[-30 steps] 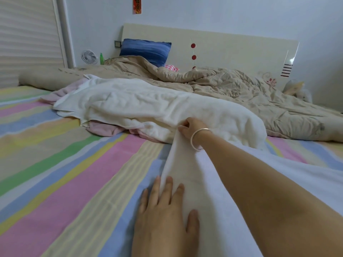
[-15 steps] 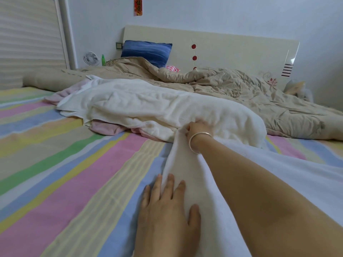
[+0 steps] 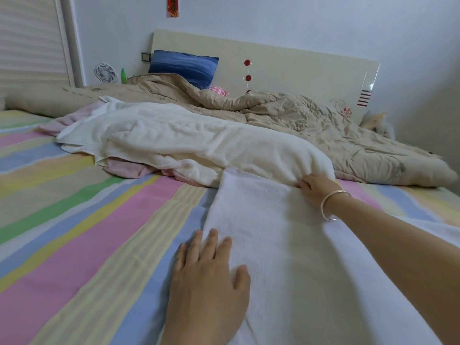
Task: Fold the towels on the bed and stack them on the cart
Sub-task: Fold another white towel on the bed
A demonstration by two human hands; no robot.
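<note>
A white towel [image 3: 278, 232] lies spread flat on the striped bed sheet [image 3: 82, 220] in front of me. My left hand [image 3: 209, 282] presses flat on its near left edge, fingers apart. My right hand [image 3: 315, 189], with a silver bangle on the wrist, rests on the towel's far right part, fingers curled at the far edge beside the heap. Behind it lies a heap of cream towels [image 3: 174, 138] over a pink towel [image 3: 124, 168]. No cart is in view.
A crumpled beige quilt [image 3: 323, 130] covers the far side of the bed. A blue pillow [image 3: 184, 66] leans on the cream headboard [image 3: 298, 68]. A small white fan [image 3: 105, 72] and a green bottle [image 3: 123, 75] stand at the back left.
My right hand has slid to the right along the towel's far edge, and the towel now lies wider and flatter. My left hand has stayed pressed on the near edge.
</note>
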